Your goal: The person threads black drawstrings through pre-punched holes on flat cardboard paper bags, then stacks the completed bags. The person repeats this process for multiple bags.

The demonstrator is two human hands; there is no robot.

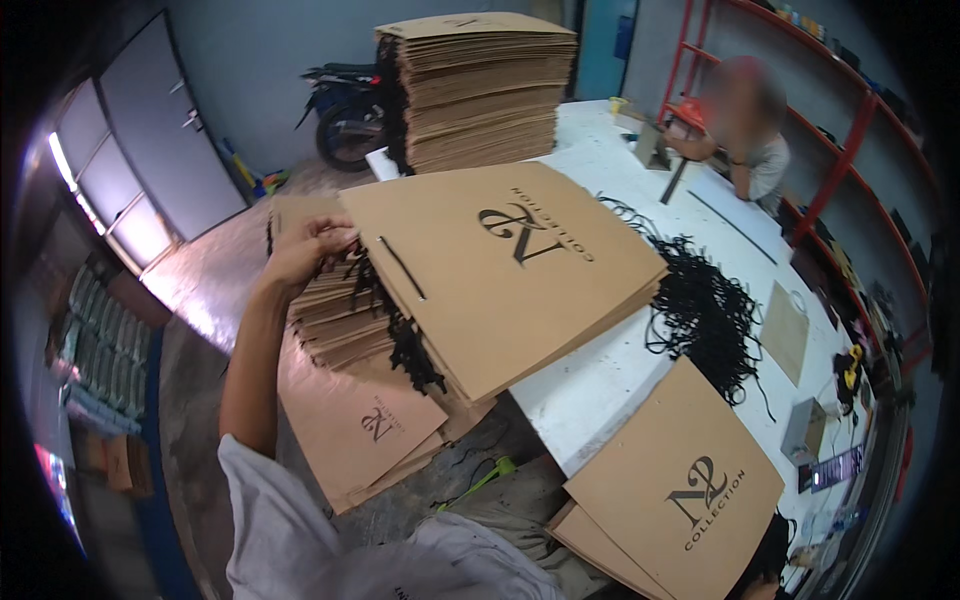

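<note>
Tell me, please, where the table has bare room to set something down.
Bare white table shows between the tall bag stack and the black cords, and a strip between the central bags and the lower-right bags. Cords crowd the middle; a box and lit screen crowd the right edge.

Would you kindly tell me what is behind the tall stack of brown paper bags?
Behind the tall stack, part of a dark motorcycle shows at the left, before a grey-blue wall; the stack covers the rest.
</note>
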